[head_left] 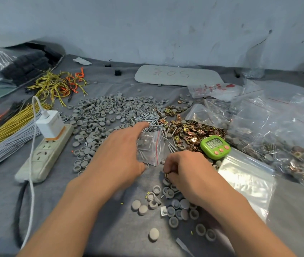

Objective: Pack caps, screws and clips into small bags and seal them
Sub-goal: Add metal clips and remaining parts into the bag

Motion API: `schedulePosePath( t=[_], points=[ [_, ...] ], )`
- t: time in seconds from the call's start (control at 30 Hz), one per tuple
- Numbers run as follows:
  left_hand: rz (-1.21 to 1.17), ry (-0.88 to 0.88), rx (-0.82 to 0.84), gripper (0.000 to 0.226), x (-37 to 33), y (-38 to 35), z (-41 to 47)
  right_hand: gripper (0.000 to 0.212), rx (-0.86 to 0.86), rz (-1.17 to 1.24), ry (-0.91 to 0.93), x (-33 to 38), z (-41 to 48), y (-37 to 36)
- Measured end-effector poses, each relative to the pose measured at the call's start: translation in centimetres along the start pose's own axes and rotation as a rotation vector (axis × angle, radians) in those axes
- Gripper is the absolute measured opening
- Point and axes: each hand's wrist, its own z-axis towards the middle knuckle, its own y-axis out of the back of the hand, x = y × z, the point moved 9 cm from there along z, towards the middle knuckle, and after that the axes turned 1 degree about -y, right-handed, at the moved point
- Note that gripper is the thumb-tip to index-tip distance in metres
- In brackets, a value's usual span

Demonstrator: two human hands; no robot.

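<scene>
A small clear zip bag (152, 148) with a red seal line lies mid-table, with screws and caps inside. My left hand (119, 151) rests on its left side with fingers stretched toward the screw pile (152, 120). My right hand (182, 168) sits just below the bag's right corner, fingers curled, pinching small brass clips (166, 174). Grey round caps (101, 112) spread in a large heap behind, and more caps (177, 208) lie under my right wrist. The brass clip pile (193, 128) lies right of the screws.
A green timer (215, 146) stands right of my right hand. Filled bags (277, 138) and a stack of empty zip bags (247, 180) lie at right. A power strip (45, 154) with a white charger (50, 123) and wire bundles (10, 130) occupy the left.
</scene>
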Motion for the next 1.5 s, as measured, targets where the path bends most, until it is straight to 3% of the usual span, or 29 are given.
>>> schedulePosePath(
  t=[0.2, 0.27, 0.37, 0.53, 0.63, 0.87, 1.27, 1.5],
  points=[
    [-0.118, -0.053, -0.037, 0.094, -1.5, 1.6, -0.9, 0.020, -0.163, 0.188, -0.032, -1.6, -0.4, 1.9],
    [-0.233, -0.088, -0.136, 0.067, -2.0, 2.5, -1.0, 0.020, -0.192, 0.434, -0.034, -2.3, -0.3, 2.8],
    [-0.386, -0.092, -0.181, 0.030, -3.0, 2.4, -0.9, 0.020, -0.120, 1.018, -0.024, -2.2, -0.3, 2.8],
    [-0.570, -0.106, -0.149, 0.023, -4.2, 1.3, -0.1, 0.021, 0.063, 1.496, -0.131, -1.5, 0.2, 0.8],
    [-0.580, -0.098, -0.131, 0.026, -3.9, 1.1, 0.2, 0.007, 0.090, 1.539, -0.168, -1.7, 0.5, 0.1],
    [-0.447, -0.129, -0.211, 0.022, -4.5, 2.0, -0.5, 0.008, 0.085, 1.540, -0.104, -1.2, 0.7, 0.0],
    [-0.699, -0.075, -0.205, 0.019, -4.0, 2.4, -0.5, 0.018, 0.039, 1.522, -0.054, -0.9, 0.3, 0.8],
    [-0.711, -0.068, -0.194, 0.024, -3.9, 2.3, -0.4, 0.017, 0.014, 1.525, -0.021, -1.0, 0.1, 1.3]
  ],
)
